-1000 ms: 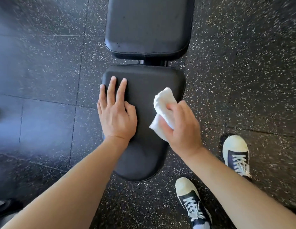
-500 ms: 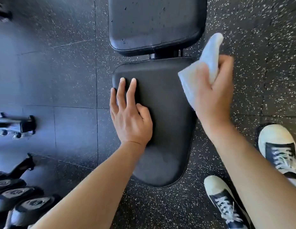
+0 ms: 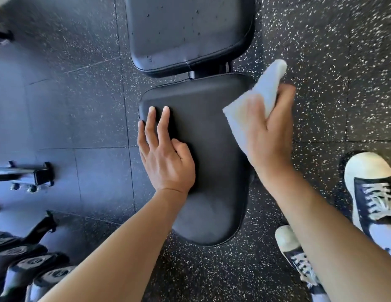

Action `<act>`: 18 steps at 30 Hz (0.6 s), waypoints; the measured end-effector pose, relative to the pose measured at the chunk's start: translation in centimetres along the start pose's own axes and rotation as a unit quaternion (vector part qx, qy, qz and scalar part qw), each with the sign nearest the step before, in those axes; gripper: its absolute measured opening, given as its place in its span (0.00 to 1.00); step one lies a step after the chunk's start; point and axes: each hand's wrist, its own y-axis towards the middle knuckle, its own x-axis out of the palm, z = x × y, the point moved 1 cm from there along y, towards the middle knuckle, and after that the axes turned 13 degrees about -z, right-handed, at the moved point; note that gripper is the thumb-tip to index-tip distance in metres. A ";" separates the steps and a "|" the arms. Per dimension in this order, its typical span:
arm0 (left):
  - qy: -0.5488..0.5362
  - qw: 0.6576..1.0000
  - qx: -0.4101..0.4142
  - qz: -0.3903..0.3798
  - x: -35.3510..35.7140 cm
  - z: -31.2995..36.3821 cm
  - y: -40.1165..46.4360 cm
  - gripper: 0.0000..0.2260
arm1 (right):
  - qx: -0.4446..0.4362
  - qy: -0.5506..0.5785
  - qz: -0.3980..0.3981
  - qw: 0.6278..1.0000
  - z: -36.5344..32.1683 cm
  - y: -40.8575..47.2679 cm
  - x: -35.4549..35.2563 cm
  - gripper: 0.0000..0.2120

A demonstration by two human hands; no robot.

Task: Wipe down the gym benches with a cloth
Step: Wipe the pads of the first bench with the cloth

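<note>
Both hands are over the bench: the left hand (image 3: 166,158) lies flat on the black seat pad (image 3: 210,171) with straight fingers near its left edge, while the right hand (image 3: 268,136) grips a white cloth (image 3: 262,92) at the pad's right edge, the cloth sticking up past the fingers. Beyond the seat is the back pad (image 3: 190,29), dotted with small droplets; sneakers (image 3: 373,188) stand on the speckled floor (image 3: 332,51) to the right, and dumbbells (image 3: 26,267) lie at lower left.
</note>
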 end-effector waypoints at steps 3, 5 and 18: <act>0.001 1.000 0.002 0.001 0.0 0.1 0.0 0.31 | 0.023 -0.017 0.013 1.000 -1.2 5.2 -0.1 0.08; 0.002 1.000 -0.002 -0.001 0.0 0.1 0.0 0.31 | 0.025 -0.032 -0.004 0.999 -1.3 5.6 -0.5 0.08; 0.004 1.000 -0.003 -0.007 0.0 -0.4 -0.1 0.31 | 0.046 -0.043 -0.088 0.994 2.1 -12.4 -0.5 0.14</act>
